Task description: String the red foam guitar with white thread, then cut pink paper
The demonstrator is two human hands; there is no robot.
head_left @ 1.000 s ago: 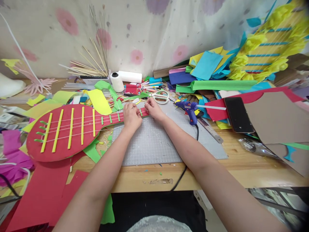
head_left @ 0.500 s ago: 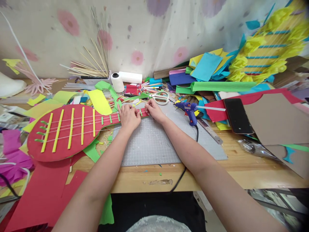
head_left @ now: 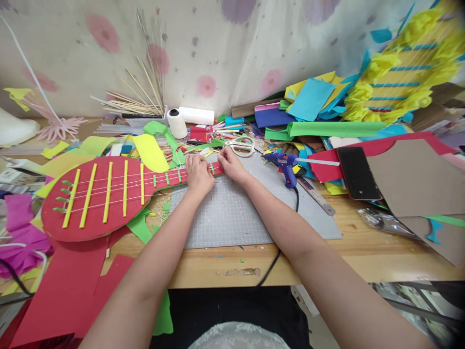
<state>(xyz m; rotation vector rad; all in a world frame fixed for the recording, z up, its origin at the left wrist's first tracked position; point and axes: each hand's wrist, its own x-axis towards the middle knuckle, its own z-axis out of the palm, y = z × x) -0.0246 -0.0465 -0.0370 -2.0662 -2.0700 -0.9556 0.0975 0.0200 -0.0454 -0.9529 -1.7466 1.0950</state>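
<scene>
A red toy lute (head_left: 116,182) with yellow bars, green frets and thin white strings lies at the left, its neck reaching onto the cutting mat. Across the neck rests my left hand (head_left: 199,175), fingers bent and closed over it. At the neck's far right end my right hand (head_left: 231,166) is closed in a pinch on a white string (head_left: 221,181). One length of that string runs loose beside the neck's near edge. The pinching fingertips are partly hidden.
Beyond my right hand lie scissors (head_left: 242,145). A blue glue gun (head_left: 286,167) and a steel ruler (head_left: 317,196) are on the grey mat (head_left: 225,223). Farther right is a black phone (head_left: 359,173). Thread spool (head_left: 177,124), sticks and coloured paper line the back.
My left hand has slid slightly to the right along the neck, with its fingers drawn closer together. My right hand stays almost in place at the neck's end.
</scene>
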